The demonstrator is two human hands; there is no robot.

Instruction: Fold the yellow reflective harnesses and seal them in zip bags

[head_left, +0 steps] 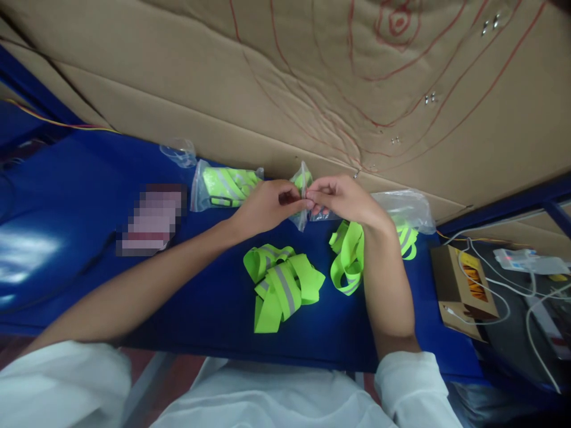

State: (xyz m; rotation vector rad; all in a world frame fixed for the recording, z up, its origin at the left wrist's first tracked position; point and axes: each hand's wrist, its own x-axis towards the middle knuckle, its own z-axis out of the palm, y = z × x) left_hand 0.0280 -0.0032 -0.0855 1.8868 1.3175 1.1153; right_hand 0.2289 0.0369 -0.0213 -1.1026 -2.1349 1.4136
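Note:
Between my hands a clear plastic bag (302, 172) stands edge-on with something neon yellow-green inside. My left hand (276, 202) pinches its edge from the left, thumb against fingers. From the right, my right hand (336, 196) grips the same edge with its fingertips. Left of them lies a filled bag (229, 184) holding a folded reflective strap and a black buckle. A loose neon strap (285, 285) with a grey stripe sits bunched in front of my hands. Another loose strap (348, 261) is partly hidden by my right forearm.
A clear bag (408, 208) lies behind my right forearm, and a crumpled bag (179, 153) lies at the back left. A blurred-out pinkish object (151, 220) is on the blue table (196, 297). At right are an open cardboard box (450, 279) and white cables (508, 303). Cardboard (178, 71) walls the back.

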